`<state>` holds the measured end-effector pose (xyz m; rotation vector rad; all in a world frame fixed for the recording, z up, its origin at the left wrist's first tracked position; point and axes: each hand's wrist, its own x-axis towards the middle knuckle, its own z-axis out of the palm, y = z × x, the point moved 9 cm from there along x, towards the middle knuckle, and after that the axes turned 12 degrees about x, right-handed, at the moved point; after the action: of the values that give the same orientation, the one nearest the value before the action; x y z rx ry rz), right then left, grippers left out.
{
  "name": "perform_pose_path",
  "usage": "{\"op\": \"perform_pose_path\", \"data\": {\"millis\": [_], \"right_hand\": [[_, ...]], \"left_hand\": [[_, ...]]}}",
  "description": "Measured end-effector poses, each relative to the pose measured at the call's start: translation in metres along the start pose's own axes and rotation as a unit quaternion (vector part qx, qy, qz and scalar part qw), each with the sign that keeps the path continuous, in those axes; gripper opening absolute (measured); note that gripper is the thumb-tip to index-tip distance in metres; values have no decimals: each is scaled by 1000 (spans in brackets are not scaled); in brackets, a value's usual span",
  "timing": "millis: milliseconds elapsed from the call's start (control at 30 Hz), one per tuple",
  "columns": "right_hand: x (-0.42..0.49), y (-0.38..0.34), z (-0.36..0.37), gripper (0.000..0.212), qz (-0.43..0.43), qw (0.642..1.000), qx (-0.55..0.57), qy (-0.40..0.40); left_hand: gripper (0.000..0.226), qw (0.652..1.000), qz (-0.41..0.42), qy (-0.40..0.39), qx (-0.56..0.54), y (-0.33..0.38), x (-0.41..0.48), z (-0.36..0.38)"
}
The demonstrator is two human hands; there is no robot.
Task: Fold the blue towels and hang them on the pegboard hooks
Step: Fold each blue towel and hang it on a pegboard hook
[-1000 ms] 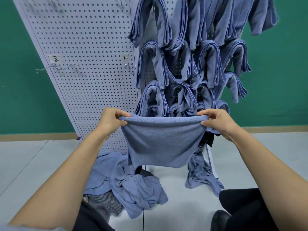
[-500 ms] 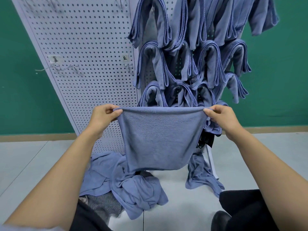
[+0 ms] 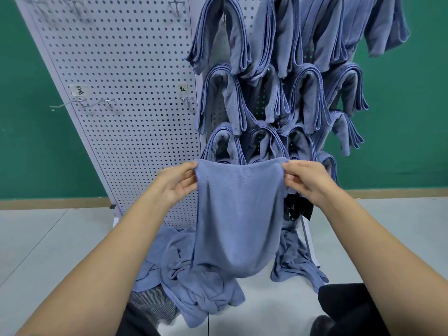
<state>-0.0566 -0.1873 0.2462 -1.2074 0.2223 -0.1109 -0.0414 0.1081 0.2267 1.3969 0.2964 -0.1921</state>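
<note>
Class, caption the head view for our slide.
Left hand and right hand hold a blue towel up before the pegboard.

The left hand point(image 3: 177, 185) and right hand point(image 3: 308, 180) are bare, and the forearms point(image 3: 116, 263) are uncovered as far as they show. Black trousers point(image 3: 351, 304) cover the legs; a black shoe point(image 3: 321, 326) sits at the bottom

1 head-worn view, facing forward and down, close to pegboard point(image 3: 126, 98), hands nearest
</note>
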Motion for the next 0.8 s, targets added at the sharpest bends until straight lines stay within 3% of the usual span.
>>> {"op": "perform_pose_path", "data": {"millis": [200, 367, 633, 800], "right_hand": [[-14, -7, 53, 18, -139, 978, -150, -45], [-24, -2, 69, 6, -178, 966, -180, -48], [-39, 11, 76, 30, -83, 985, -69, -136], [-37, 11, 67, 24, -33, 989, 10, -144]], "left_hand": [[5, 990, 99, -26, 99, 3, -15, 57], [12, 981, 131, -17, 145, 1, -19, 78], [15, 974, 167, -18, 151, 13, -26, 80], [13, 976, 160, -41, 140, 13, -25, 83]]}}
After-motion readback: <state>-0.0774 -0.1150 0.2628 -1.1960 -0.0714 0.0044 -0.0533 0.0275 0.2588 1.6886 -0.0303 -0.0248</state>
